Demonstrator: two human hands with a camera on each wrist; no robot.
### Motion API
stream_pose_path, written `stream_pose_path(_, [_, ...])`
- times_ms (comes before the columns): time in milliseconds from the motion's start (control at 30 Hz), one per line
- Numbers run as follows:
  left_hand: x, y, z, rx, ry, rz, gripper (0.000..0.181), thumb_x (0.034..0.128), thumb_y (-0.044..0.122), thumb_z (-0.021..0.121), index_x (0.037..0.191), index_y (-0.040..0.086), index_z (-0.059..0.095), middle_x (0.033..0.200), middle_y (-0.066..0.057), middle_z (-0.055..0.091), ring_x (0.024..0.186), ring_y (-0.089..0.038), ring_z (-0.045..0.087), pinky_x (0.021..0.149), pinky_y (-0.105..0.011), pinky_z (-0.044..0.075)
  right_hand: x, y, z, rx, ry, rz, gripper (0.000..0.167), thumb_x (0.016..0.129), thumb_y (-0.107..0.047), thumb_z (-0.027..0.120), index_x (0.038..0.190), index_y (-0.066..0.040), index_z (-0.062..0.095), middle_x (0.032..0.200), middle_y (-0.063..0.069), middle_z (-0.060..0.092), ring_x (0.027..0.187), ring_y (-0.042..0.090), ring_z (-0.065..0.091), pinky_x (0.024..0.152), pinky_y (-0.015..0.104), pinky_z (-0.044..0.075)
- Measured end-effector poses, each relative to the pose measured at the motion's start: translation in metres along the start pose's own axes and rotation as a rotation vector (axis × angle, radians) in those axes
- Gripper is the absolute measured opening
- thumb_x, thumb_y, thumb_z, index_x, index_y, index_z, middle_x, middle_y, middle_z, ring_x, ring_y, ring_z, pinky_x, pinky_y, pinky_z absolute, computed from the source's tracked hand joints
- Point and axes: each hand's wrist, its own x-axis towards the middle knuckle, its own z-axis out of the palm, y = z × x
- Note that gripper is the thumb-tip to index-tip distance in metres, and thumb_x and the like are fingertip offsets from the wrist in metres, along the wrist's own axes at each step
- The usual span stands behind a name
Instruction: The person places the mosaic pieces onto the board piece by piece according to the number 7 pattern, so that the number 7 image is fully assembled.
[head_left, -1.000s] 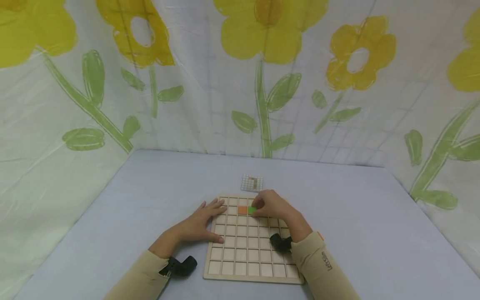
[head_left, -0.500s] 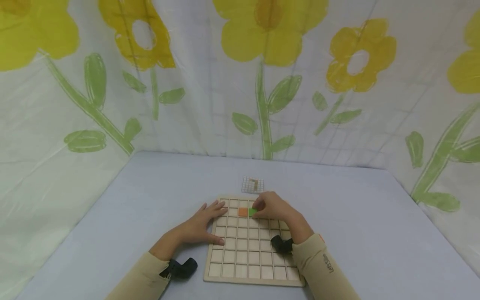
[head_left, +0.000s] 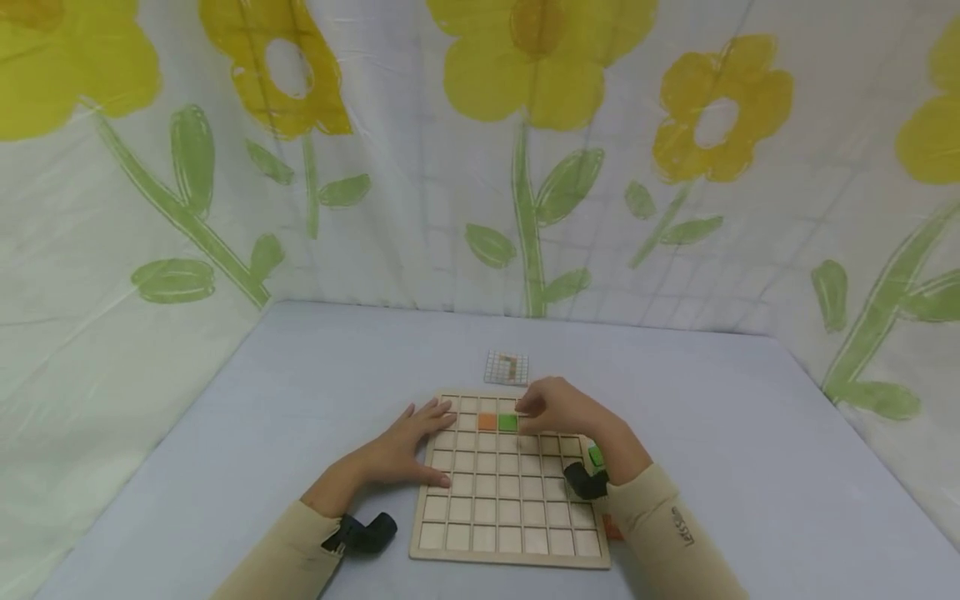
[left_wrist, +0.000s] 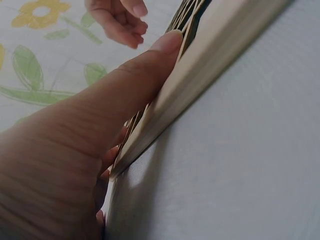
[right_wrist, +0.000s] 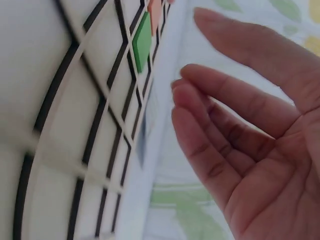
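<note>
A wooden grid board (head_left: 483, 558) lies on the table. In its second row from the far edge sit an orange tile (head_left: 487, 422) and, directly right of it, a green tile (head_left: 507, 422); both also show in the right wrist view. My left hand (head_left: 397, 450) rests on the board's left edge, fingers spread, thumb on the frame. Just right of the green tile, my right hand (head_left: 566, 412) hovers over the board with bent, relaxed fingers. The right wrist view shows nothing between the thumb and fingers of that hand (right_wrist: 250, 110).
A small card with a coloured grid pattern (head_left: 507, 367) lies beyond the board's far edge. Right of the board, partly hidden by my right arm, are a green piece (head_left: 596, 456) and an orange-red piece (head_left: 613, 528). A flowered curtain stands behind the table.
My right hand has let go of the green tile and moved right and slightly up, uncovering the tile and the pieces beside the board. My left hand stays in place.
</note>
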Motion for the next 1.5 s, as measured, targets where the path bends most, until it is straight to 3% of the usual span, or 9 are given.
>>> stream_pose_path(333, [-0.001, 0.000, 0.001, 0.008, 0.005, -0.003, 0.095, 0.0673, 0.051, 0.077, 0.142, 0.007, 0.038, 0.155, -0.010, 0.023, 0.145, -0.030, 0.010, 0.119, -0.052, 0.001, -0.040, 0.015, -0.014, -0.021, -0.019, -0.081, 0.036, 0.081, -0.021, 0.072, 0.108, 0.001, 0.065, 0.106, 0.013, 0.063, 0.096, 0.024, 0.060, 0.082, 0.036, 0.055])
stream_pose_path(567, [-0.004, -0.002, 0.002, 0.021, 0.007, -0.005, 0.096, 0.0674, 0.054, 0.075, 0.143, 0.008, 0.037, 0.155, -0.011, 0.022, 0.145, -0.030, 0.010, 0.118, -0.053, 0.001, -0.066, 0.024, -0.021, -0.079, 0.018, -0.102, 0.034, 0.080, -0.019, 0.073, 0.108, 0.001, 0.066, 0.101, 0.011, 0.064, 0.093, 0.025, 0.062, 0.080, 0.038, 0.055])
stream_pose_path(733, [-0.003, -0.004, 0.002, 0.032, 0.011, 0.002, 0.096, 0.0678, 0.054, 0.075, 0.142, 0.007, 0.037, 0.155, -0.011, 0.023, 0.145, -0.031, 0.010, 0.118, -0.053, 0.002, -0.081, 0.032, -0.023, -0.075, 0.022, -0.084, 0.032, 0.080, -0.019, 0.073, 0.105, -0.001, 0.067, 0.098, 0.007, 0.063, 0.092, 0.025, 0.061, 0.079, 0.040, 0.055])
stream_pose_path(1067, [-0.003, -0.005, 0.002, 0.026, 0.008, -0.001, 0.095, 0.0682, 0.053, 0.075, 0.142, 0.007, 0.037, 0.154, -0.012, 0.023, 0.145, -0.032, 0.010, 0.118, -0.053, 0.002, -0.107, 0.047, -0.024, -0.046, 0.058, 0.005, 0.032, 0.080, -0.022, 0.072, 0.107, -0.004, 0.067, 0.099, 0.002, 0.063, 0.091, 0.015, 0.059, 0.075, 0.028, 0.054])
stream_pose_path(1233, [-0.001, -0.004, 0.002, 0.022, 0.000, -0.001, 0.095, 0.0681, 0.054, 0.075, 0.143, 0.008, 0.037, 0.155, -0.011, 0.023, 0.145, -0.031, 0.010, 0.118, -0.053, 0.001, -0.120, 0.055, -0.021, -0.066, 0.109, -0.009, 0.029, 0.079, -0.020, 0.074, 0.103, -0.004, 0.068, 0.096, 0.001, 0.063, 0.086, 0.010, 0.058, 0.072, 0.027, 0.054])
stream_pose_path(1500, [0.001, -0.002, 0.001, 0.007, -0.011, -0.017, 0.096, 0.0675, 0.052, 0.076, 0.143, 0.009, 0.036, 0.155, -0.010, 0.022, 0.146, -0.029, 0.008, 0.118, -0.052, -0.001, -0.130, 0.069, -0.018, -0.077, 0.146, 0.041, 0.032, 0.074, -0.022, 0.078, 0.099, -0.004, 0.069, 0.093, -0.001, 0.063, 0.081, 0.006, 0.056, 0.070, 0.023, 0.053])
